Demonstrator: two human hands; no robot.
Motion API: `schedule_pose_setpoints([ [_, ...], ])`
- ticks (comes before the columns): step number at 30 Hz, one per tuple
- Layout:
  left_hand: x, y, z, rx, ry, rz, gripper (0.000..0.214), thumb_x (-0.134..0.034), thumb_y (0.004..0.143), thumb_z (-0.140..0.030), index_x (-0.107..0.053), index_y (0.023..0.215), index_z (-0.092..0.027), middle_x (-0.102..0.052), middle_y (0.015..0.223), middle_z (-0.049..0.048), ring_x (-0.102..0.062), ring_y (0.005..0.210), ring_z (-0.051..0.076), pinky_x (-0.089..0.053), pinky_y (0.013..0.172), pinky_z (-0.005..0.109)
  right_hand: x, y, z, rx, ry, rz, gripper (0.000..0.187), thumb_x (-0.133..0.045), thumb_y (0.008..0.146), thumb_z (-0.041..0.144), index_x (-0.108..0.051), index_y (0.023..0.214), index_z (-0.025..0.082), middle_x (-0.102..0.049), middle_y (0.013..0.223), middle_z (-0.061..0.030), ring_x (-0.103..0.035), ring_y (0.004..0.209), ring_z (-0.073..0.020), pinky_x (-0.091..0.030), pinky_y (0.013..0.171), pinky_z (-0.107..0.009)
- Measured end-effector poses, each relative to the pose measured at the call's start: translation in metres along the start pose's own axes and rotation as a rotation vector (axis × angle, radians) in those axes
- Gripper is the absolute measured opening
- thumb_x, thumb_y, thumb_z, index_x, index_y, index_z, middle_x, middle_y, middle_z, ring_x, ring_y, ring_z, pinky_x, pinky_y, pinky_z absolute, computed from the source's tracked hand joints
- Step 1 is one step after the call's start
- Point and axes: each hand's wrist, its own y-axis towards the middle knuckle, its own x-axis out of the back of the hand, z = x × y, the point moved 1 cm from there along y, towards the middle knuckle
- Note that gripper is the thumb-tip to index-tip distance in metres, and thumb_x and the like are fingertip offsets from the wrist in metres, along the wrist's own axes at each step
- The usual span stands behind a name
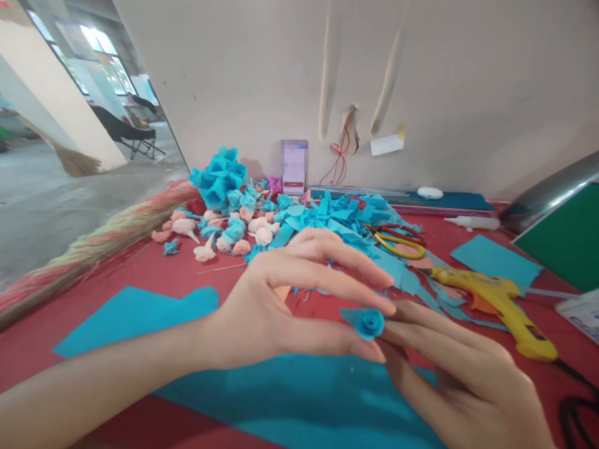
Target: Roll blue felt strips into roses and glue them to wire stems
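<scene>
A small rolled blue paper rose [369, 323] faces me, its spiral centre showing and a pointed strip end sticking out to the left. My left hand [285, 299] has it between thumb and fingers, the thumb below and the fingertips above. From the right, my right hand [461, 368] pinches at the rose's side with its fingertips; its thumb is partly hidden. Under both hands lies a large sheet of blue paper [304, 396] on the red tabletop [154, 399]. Another blue sheet [140, 318] lies beyond my left forearm.
Finished paper flowers [234, 231] pile up at back left, beside cut blue strips [337, 215]. Scissors [402, 243], a yellow glue gun [496, 296] with its cord, and a blue sheet [496, 262] lie at right. A phone [294, 167] stands against the wall.
</scene>
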Motion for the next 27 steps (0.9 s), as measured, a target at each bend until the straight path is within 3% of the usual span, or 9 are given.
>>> schedule_pose_setpoints([
  [3,0.0,0.0,0.001,0.021,0.022,-0.009,0.041,-0.079,0.06,-0.019,-0.064,0.099,-0.017,-0.067,0.099,0.0046,-0.055,0.094,0.016,-0.04,0.092,0.027,-0.001,0.0,-0.002,-0.017,-0.001,0.007,0.012,-0.047,0.089,0.021,-0.056,0.084,0.027,-0.064,0.084,0.0073,-0.063,0.071,-0.0028,-0.046,0.066,0.001],
  [6,0.0,-0.002,0.005,0.046,0.027,0.009,0.049,-0.079,0.059,-0.022,-0.061,0.104,-0.018,-0.065,0.103,0.0046,-0.053,0.1,0.017,-0.038,0.094,0.029,0.0,0.0,-0.003,-0.012,-0.046,0.014,0.012,-0.048,0.091,0.025,-0.059,0.087,0.028,-0.065,0.085,0.007,-0.063,0.074,-0.0027,-0.046,0.066,0.001],
  [11,-0.003,-0.003,0.007,0.13,-0.018,0.081,0.036,-0.069,0.072,-0.02,-0.061,0.105,-0.011,-0.063,0.104,0.0087,-0.053,0.102,0.018,-0.039,0.095,0.03,0.0,-0.001,-0.004,0.028,0.024,0.003,0.012,-0.05,0.089,0.017,-0.059,0.086,0.026,-0.063,0.085,0.0066,-0.062,0.076,-0.0029,-0.044,0.077,-0.002],
  [15,-0.008,-0.001,0.006,0.157,-0.029,0.078,0.024,-0.069,0.071,-0.015,-0.066,0.093,-0.007,-0.067,0.094,0.0098,-0.058,0.094,0.017,-0.038,0.094,0.029,-0.001,-0.003,-0.004,0.052,0.076,-0.009,0.012,-0.051,0.088,0.015,-0.057,0.085,0.025,-0.063,0.083,0.007,-0.061,0.074,-0.002,-0.042,0.08,-0.001],
  [20,-0.012,-0.003,0.01,0.182,-0.045,0.007,0.011,-0.067,0.073,-0.011,-0.07,0.083,-0.011,-0.068,0.09,0.0059,-0.06,0.088,0.014,-0.044,0.086,0.025,-0.005,-0.005,-0.004,0.024,0.099,0.002,0.013,-0.052,0.086,0.013,-0.059,0.086,0.024,-0.064,0.085,0.0053,-0.062,0.075,-0.0038,-0.046,0.076,-0.003],
  [27,-0.014,-0.01,0.01,0.275,0.006,-0.067,0.01,-0.062,0.077,-0.011,-0.07,0.08,-0.017,-0.068,0.082,0.0002,-0.059,0.082,0.012,-0.047,0.077,0.022,-0.004,-0.008,-0.008,-0.02,0.193,0.053,0.022,-0.051,0.081,0.005,-0.06,0.09,0.022,-0.063,0.091,0.0032,-0.061,0.082,-0.0063,-0.048,0.076,-0.008],
])
